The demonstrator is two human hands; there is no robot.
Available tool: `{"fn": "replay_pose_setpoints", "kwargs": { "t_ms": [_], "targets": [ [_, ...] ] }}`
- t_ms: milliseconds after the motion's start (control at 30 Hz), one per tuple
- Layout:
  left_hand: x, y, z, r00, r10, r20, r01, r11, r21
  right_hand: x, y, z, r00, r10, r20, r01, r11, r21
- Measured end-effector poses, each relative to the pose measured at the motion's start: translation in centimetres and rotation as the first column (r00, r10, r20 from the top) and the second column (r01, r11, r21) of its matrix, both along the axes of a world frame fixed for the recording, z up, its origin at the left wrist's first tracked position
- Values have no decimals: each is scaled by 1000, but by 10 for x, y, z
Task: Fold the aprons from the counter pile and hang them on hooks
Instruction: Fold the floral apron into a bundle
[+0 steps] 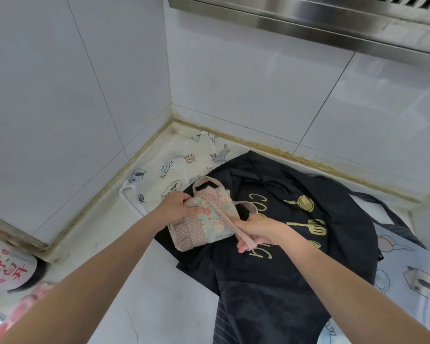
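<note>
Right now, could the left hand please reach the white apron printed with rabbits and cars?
Probably yes: the white printed apron lies uncovered just beyond the left hand, though that hand currently grips the folded pink floral apron.

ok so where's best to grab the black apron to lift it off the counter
Probably the black apron by its top edge near the back wall, coming from above: that edge lies bare, while the folded pink apron, gripped by the left hand and right hand, covers its near-left part.
</note>
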State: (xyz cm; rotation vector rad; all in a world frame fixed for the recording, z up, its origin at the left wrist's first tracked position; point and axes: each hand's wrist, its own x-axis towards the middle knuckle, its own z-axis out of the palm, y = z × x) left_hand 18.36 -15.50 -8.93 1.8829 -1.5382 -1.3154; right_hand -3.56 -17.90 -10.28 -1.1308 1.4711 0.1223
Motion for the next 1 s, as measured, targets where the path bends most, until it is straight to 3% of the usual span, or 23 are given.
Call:
{"fn": "replay_pose_setpoints", "kwargs": {
  "t_ms": [100,167,233,300,367,433,500,533,633,733,900,1000],
  "targets": [
    [1,4,1,970,133,-202,-120,990,75,2,12,-2,947,-183,263,161,981,103],
    [4,5,4,933,185,-309,-147,979,142,4,17,-2,839,-296,457,250,955,160],
    [8,4,7,893,218,-394,-155,970,185,4,20,3,718,-360,596,270,933,239],
    [12,4,12,862,228,-453,-142,966,216,0,20,11,665,-318,676,214,948,235],
    [16,4,17,841,214,-497,-114,968,223,-5,17,20,713,-141,687,98,990,101],
    [18,4,22,824,202,-529,-93,970,226,-5,15,31,820,87,566,-13,991,-132],
    [16,3,25,806,170,-567,-35,970,240,0,14,41,904,154,400,-9,940,-340],
    [15,3,28,792,150,-592,2,969,248,3,13,44,909,132,396,35,921,-387],
    [6,4,48,743,119,-658,80,961,264,5,15,54,801,91,592,165,917,-363],
    [-7,10,68,700,136,-701,102,953,286,3,21,65,740,-1,673,280,910,-307],
    [-30,17,72,476,279,-834,117,920,375,12,24,80,678,-123,725,421,873,-246],
    [-33,19,73,459,253,-852,145,925,352,6,23,89,743,-36,668,326,891,-314]
  ]
}}
